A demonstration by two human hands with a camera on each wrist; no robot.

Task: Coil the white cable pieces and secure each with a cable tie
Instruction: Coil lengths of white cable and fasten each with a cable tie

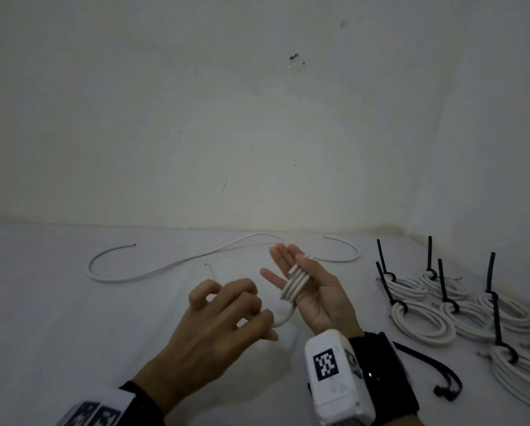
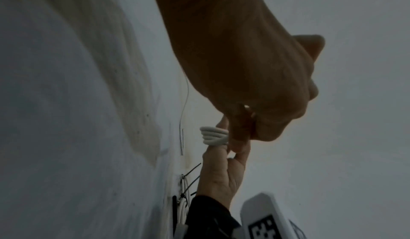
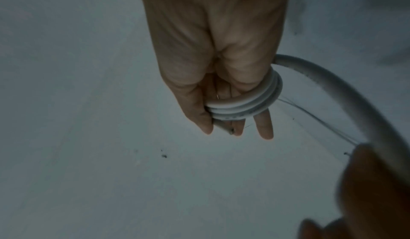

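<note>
My right hand (image 1: 309, 290) is held palm up over the table with its fingers straight. A white cable (image 1: 294, 285) is wound in several turns round those fingers. The thumb pins the cable's end against them, as the right wrist view shows on the coil (image 3: 244, 106). A short curved span (image 3: 332, 88) runs from the coil to my left hand (image 1: 265, 325), which pinches it with curled fingers just left of the right palm. The cable's free tail (image 1: 209, 270) sticks out beyond the left hand's knuckles. In the left wrist view the coil (image 2: 214, 136) shows past the left hand (image 2: 244, 67).
A long loose white cable (image 1: 196, 259) lies curved across the back of the white table (image 1: 73, 333). Several finished coils (image 1: 423, 321) with upright black ties lie at the right. One loose black cable tie (image 1: 426, 361) lies by my right wrist. A wall rises behind.
</note>
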